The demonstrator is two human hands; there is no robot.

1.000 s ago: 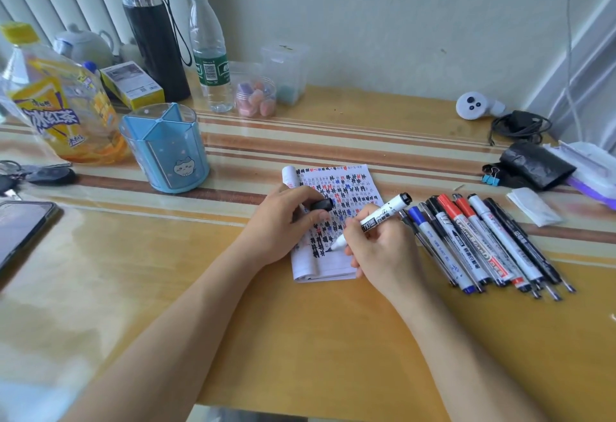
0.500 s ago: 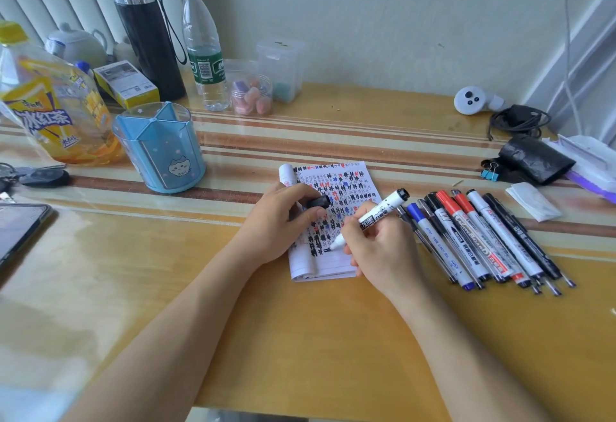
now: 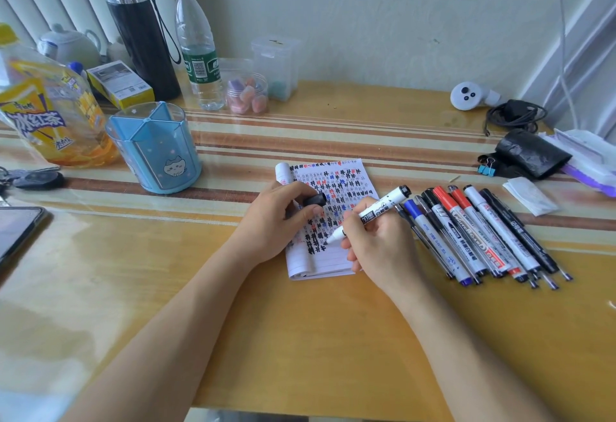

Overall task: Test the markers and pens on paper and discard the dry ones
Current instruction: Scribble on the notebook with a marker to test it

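Right hand (image 3: 380,248) grips the white-barrelled black marker (image 3: 383,208), tip touching the small lined paper notepad (image 3: 330,263) mid-table; left hand (image 3: 273,221) pinches its black plastic cap (image 3: 315,200). I'd do short, light strokes on blank lines.

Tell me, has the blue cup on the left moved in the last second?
No. The blue cup still stands with its base on the same dark stripe of the table, just right of the yellow bottle.

A glossy yellow table (image 3: 300,338) carries a notepad (image 3: 330,265). Just right of the notepad lies a row of pens (image 3: 466,231); behind it to the left stands a blue holder (image 3: 156,151); far left, a phone (image 3: 16,231) and keys (image 3: 33,178); far right, a black pouch (image 3: 530,153)
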